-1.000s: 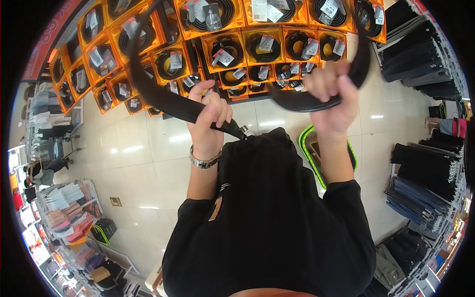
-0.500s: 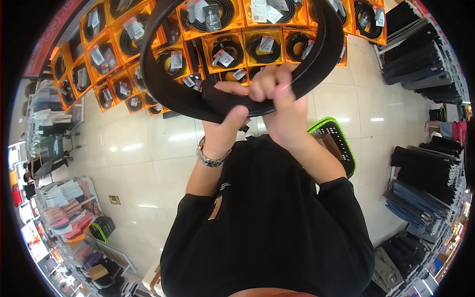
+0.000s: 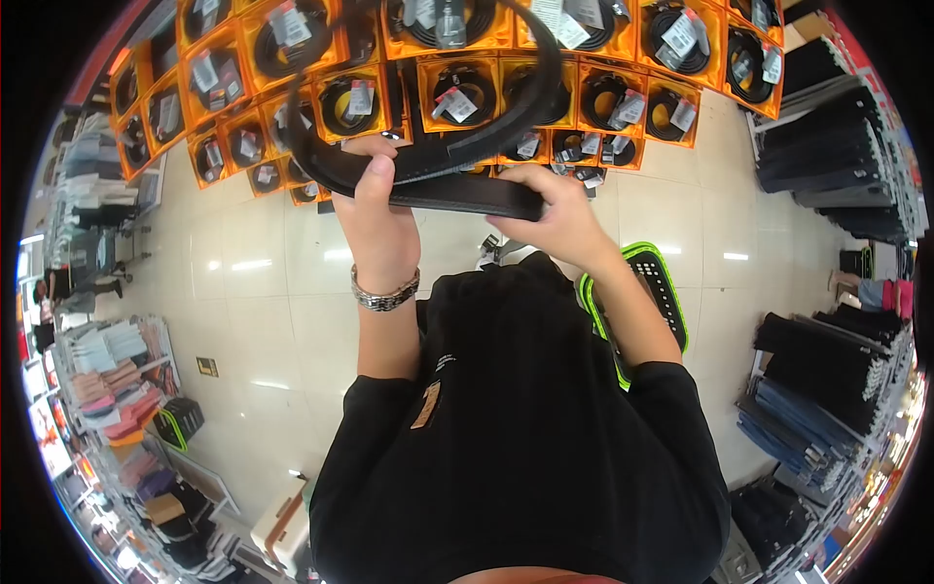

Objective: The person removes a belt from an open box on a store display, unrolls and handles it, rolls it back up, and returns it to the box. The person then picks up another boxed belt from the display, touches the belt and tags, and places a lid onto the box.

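**Two-handed hold on one black belt (image 3: 462,197), before a display of boxed belts**

Held up in front of the black shirt (image 3: 530,409), below and partly across the display. Curled into a large loop above the hands, with a flat stretch of strap running between them.

At left hand (image 3: 377,200): closed around the strap, with thumb laid over the near face and fingers bent behind it, partly hidden. At the same wrist: metal watch (image 3: 385,294). At right hand (image 3: 550,209): pinched shut on the strap near a blunt end, thumb below and forefinger above. Below the strap, near the shirt: metal buckle (image 3: 491,245) with a pale strip; attachment to the belt impossible to tell.

Across the top: rows of open orange boxes (image 3: 498,90), set side by side. Inside many: dark coiled belts (image 3: 331,103), with pale tags (image 3: 362,97) lying over the coils.

On the tiled floor (image 3: 263,321), beyond the right forearm: black basket (image 3: 658,277) with bright green rim, partly covered by the arm; contents unclear. Farther off at left, beside folded clothes (image 3: 117,384): second green-rimmed basket (image 3: 185,420), contents too small to tell.
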A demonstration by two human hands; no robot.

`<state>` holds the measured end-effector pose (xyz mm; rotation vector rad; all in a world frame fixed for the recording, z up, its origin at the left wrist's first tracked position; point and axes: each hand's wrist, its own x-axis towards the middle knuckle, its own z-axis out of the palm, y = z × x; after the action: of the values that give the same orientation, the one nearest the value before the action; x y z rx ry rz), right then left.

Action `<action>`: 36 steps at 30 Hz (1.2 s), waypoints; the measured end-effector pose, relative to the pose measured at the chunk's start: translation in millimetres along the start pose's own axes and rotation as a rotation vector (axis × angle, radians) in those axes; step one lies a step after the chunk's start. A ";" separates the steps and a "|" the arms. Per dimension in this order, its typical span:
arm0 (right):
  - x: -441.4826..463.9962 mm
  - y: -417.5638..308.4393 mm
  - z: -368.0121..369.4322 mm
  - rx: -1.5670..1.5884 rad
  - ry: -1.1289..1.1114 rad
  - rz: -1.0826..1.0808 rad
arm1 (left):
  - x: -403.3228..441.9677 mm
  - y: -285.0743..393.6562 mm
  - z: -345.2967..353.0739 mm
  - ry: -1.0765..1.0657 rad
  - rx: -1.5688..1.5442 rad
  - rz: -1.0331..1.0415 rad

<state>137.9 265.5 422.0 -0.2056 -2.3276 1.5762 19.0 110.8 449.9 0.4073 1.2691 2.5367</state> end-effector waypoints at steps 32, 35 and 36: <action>53.7 -42.2 -25.0 -0.426 -0.385 -0.127 | 15.6 15.4 -40.8 -0.785 1.078 0.029; 56.5 -42.1 -17.1 -0.479 -0.477 -0.133 | 13.1 8.0 -30.4 -0.840 1.118 0.112; 56.9 -41.1 -14.9 -0.531 -0.511 -0.097 | 12.1 7.6 -27.9 -0.830 1.141 0.064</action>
<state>92.1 279.7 475.4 0.2190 -3.0626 1.0144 -3.3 90.5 441.6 1.4940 2.0910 1.1002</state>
